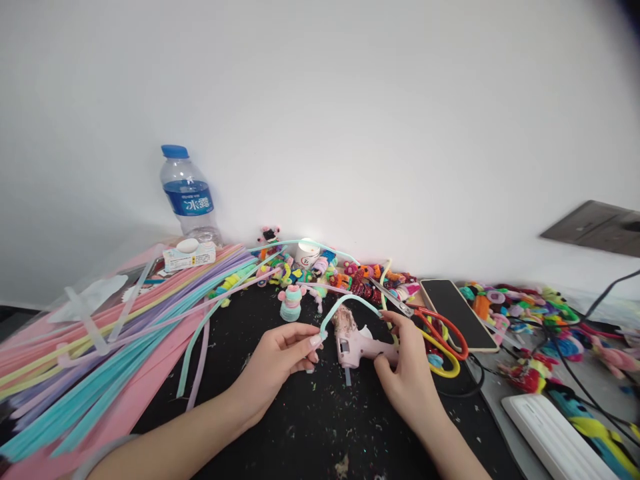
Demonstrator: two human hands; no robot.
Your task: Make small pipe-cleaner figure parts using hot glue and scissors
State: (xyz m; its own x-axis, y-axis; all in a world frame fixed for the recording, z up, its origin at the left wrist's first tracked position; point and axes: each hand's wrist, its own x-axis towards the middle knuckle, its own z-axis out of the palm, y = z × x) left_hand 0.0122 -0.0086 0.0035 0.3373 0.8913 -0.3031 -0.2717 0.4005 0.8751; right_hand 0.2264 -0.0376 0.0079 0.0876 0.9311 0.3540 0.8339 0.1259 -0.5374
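My left hand [290,350] pinches one end of a mint-green pipe cleaner [345,300] between thumb and fingers. The strip arches to the right, its far end reaching the index fingertip of my right hand [407,360]. That hand is closed round the handle of a pale pink glue gun [355,347], thumb on the near side. A clear glue stick [349,377] pokes out of the gun's back, and its nozzle end is crusted brown. Behind my left hand stands a small mint figure [291,305] with pink round ears.
Pipe cleaners [165,333] in many colours fan out at left, near a water bottle [187,197]. Scissors [440,333] and a phone [457,313] lie right of the gun. Small fuzzy figures [360,280] line the wall. A white power strip [550,433] and cables sit far right.
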